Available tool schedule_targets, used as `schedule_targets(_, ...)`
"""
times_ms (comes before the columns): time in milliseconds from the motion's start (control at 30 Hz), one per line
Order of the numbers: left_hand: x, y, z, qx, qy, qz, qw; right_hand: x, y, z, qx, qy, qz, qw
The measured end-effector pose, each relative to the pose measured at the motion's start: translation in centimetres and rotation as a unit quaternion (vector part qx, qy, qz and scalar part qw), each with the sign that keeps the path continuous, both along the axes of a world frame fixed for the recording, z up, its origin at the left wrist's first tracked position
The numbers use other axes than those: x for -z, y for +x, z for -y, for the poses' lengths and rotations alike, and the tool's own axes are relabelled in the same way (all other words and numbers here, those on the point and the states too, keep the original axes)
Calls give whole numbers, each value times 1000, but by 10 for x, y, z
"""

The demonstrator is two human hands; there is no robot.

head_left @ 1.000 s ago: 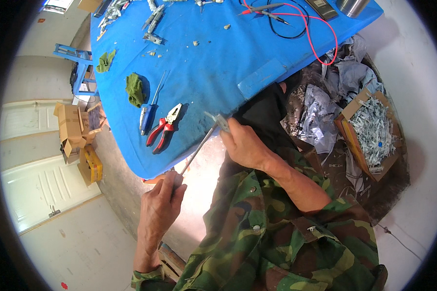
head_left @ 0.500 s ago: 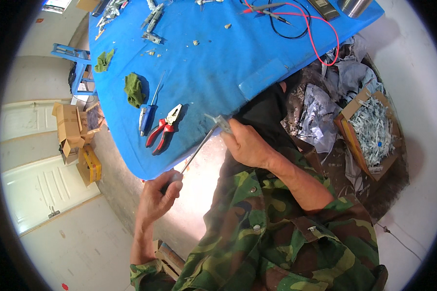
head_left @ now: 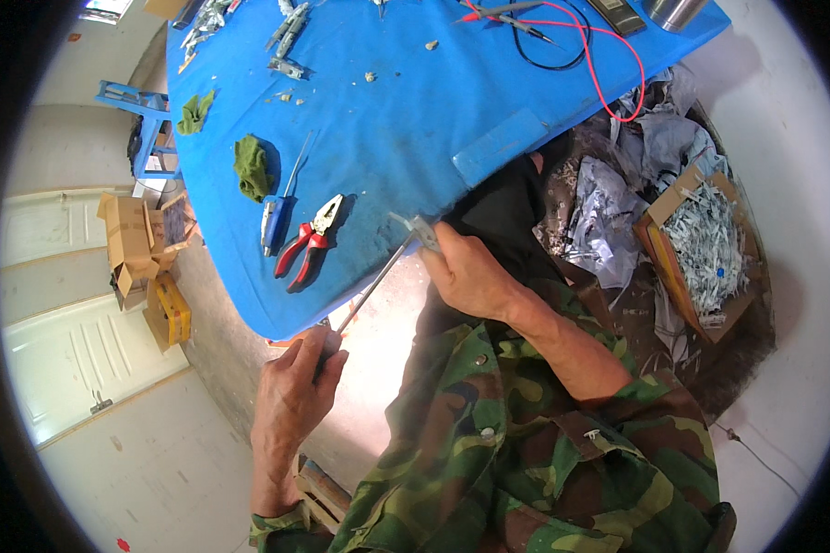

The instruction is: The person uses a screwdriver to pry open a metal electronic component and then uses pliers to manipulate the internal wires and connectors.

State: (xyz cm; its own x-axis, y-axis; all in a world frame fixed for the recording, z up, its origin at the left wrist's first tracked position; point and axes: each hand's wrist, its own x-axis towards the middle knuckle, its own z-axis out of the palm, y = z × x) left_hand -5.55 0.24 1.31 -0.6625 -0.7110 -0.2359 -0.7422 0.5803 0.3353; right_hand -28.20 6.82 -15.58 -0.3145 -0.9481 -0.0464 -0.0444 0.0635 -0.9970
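My left hand (head_left: 293,396) is closed round the dark handle of a screwdriver (head_left: 371,297), its long metal shaft slanting up to the right. The tip of the shaft meets a small grey metal part (head_left: 422,232) at the front edge of the table. My right hand (head_left: 475,275) pinches that part between thumb and fingers, which hide some of it. Left of the part, on the blue cloth, lie red-handled pliers (head_left: 308,241) with jaws apart. Beside them rests a blue-handled tool (head_left: 273,224) with a thin metal shaft.
Green rags (head_left: 252,168) lie on the blue-covered table (head_left: 378,138). Several grey metal parts (head_left: 290,37) and test leads with a red cable (head_left: 609,111) are farther back. A carton of silvery parts (head_left: 710,253) stands at right. Cardboard boxes (head_left: 129,235) sit on the left floor.
My left hand has shifted and turned on the screwdriver handle, its fingers now less tightly curled. My right hand and the metal part have barely moved.
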Motion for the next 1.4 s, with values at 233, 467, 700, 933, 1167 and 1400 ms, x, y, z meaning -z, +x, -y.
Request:
schedule_targets(233, 17, 19, 27, 27, 110, -64, 991, 4, -3, -1, -17, -22, 16, 999)
schedule_targets(467, 28, 29, 30, -51, 215, -54, 974, 2, -4, -1, -22, 0, 20, 1000)
schedule_targets(700, 5, 15, 9, 15, 40, -45, 998, -3, -1, 1, -14, 5, 17, 1000)
schedule_targets(933, 1, 11, 9, 27, 40, -37, 998, 1, 0, 1, -19, -9, 10, 1000)
schedule_targets(1167, 8, 16, 28, 39, 90, -48, 994, 0, -11, 0, -59, -4, 11, 998)
schedule_targets(1400, 19, 27, 45, 46, 142, -43, 988, 6, -15, 2, -76, -12, 8, 997)
